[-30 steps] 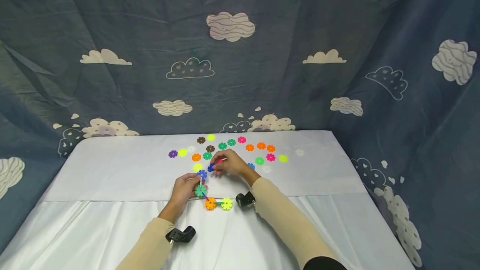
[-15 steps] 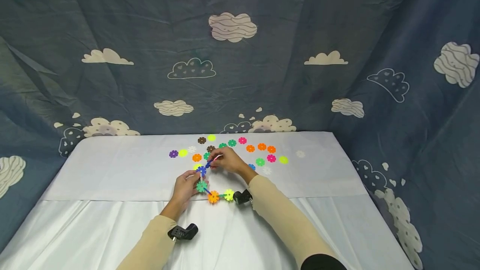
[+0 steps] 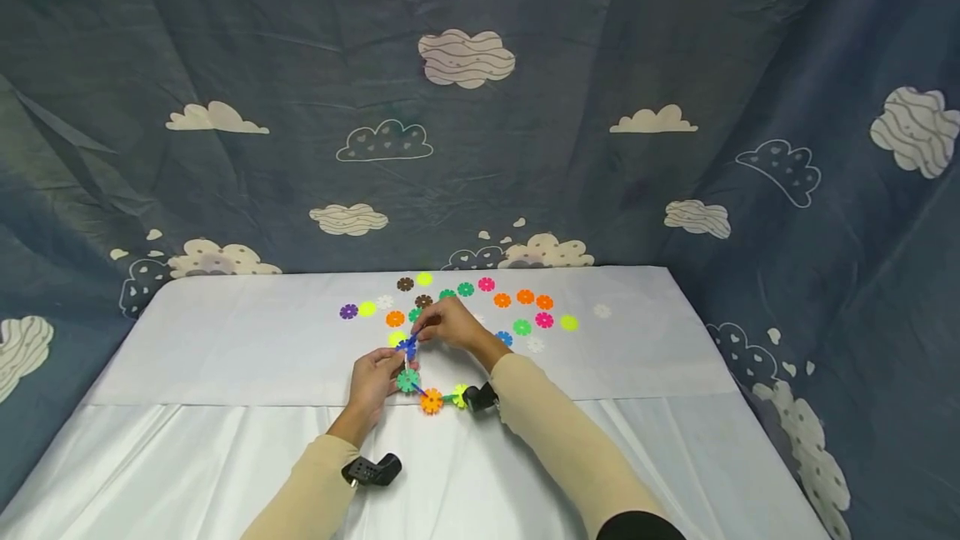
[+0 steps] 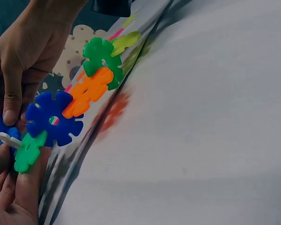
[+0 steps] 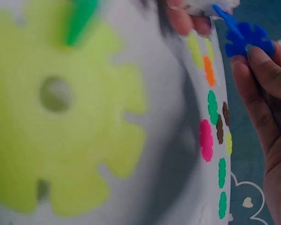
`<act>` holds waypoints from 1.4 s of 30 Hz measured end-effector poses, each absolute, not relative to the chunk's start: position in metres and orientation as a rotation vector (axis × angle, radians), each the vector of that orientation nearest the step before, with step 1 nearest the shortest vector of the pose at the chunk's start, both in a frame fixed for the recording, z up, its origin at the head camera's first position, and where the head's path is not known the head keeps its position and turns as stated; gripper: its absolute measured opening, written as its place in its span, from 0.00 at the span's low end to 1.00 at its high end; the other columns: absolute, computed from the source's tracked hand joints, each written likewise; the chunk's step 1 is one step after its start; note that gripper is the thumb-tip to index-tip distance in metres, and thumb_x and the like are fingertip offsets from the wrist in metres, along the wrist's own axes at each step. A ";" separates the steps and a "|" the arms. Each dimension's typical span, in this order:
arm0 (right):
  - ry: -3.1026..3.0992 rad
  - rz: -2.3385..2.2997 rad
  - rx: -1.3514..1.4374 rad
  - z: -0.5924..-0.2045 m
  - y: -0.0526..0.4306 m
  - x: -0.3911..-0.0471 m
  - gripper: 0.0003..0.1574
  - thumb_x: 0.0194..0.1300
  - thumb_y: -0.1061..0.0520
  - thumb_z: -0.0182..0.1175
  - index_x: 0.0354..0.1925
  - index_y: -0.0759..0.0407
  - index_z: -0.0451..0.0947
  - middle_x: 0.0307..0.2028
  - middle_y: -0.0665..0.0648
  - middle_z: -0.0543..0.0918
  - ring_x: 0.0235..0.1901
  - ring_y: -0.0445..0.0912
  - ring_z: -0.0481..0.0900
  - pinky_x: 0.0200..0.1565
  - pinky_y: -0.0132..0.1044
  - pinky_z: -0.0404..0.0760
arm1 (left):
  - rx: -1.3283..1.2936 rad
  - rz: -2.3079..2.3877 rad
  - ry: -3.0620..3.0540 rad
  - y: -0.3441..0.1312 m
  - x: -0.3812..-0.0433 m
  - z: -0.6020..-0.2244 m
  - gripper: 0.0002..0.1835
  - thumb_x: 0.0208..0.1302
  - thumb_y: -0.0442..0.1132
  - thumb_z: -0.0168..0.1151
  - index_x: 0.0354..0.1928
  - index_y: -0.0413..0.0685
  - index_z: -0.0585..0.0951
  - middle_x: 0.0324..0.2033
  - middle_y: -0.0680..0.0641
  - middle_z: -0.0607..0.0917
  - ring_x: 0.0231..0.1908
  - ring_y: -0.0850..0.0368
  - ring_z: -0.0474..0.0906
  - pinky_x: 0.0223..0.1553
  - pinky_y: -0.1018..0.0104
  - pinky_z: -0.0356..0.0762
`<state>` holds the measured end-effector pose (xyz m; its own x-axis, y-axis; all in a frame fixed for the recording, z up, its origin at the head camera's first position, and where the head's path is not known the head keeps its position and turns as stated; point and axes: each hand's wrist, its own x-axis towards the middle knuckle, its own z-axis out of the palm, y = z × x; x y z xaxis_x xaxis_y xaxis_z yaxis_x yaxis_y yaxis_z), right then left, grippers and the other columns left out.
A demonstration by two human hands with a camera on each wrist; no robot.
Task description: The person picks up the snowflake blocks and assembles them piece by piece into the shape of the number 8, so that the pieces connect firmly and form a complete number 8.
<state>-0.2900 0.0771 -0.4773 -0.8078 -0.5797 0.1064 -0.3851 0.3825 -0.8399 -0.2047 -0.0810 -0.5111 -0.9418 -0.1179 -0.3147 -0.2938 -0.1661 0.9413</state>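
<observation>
Within right hand [image 3: 454, 326], blue disc [image 5: 252, 37]

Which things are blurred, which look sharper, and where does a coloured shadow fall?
Right wrist view: large yellow disc and green disc blurred, probably too close; pinched blue disc sharper. Left wrist view: reddish shadow on the white cloth beside the orange disc. Head view: scattered discs fairly sharp.

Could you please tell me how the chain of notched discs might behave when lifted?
The chain of notched discs would probably hold its shape, as it juts from the left hand without visibly collapsing. It is likely light, its discs looking thin. They may twist or pop apart if pushed, since they overlap only at their notched rims.
</observation>
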 end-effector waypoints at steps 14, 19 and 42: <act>2.389 -1.252 -0.965 -0.476 0.075 -0.285 0.07 0.56 0.71 0.66 0.36 0.66 0.85 0.36 0.59 0.87 0.35 0.42 0.84 0.42 0.27 0.81 | -0.232 2.165 1.799 -0.091 -0.205 -0.510 0.20 0.72 0.36 0.51 0.59 0.28 0.70 0.43 0.40 0.85 0.41 0.54 0.83 0.46 0.62 0.82; 2.410 -1.209 -0.949 -0.476 0.077 -0.285 0.13 0.56 0.71 0.66 0.43 0.65 0.85 0.39 0.58 0.86 0.35 0.41 0.83 0.40 0.27 0.81 | -0.233 2.122 1.812 -0.090 -0.209 -0.510 0.24 0.71 0.45 0.56 0.56 0.29 0.74 0.39 0.40 0.85 0.39 0.54 0.83 0.46 0.61 0.82; 2.830 -0.777 -0.163 -0.487 0.183 -0.277 0.16 0.54 0.56 0.73 0.39 0.60 0.80 0.26 0.53 0.73 0.32 0.46 0.69 0.37 0.35 0.72 | -0.296 2.121 1.815 -0.094 -0.215 -0.508 0.20 0.70 0.38 0.56 0.58 0.31 0.75 0.47 0.41 0.84 0.45 0.55 0.82 0.54 0.60 0.77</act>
<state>-0.2772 0.1826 -0.4874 -0.9735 -0.1586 -0.1647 -0.0522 0.8555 -0.5151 -0.2146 -0.0939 -0.5075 -0.9231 0.1154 -0.3669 -0.3803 -0.1316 0.9154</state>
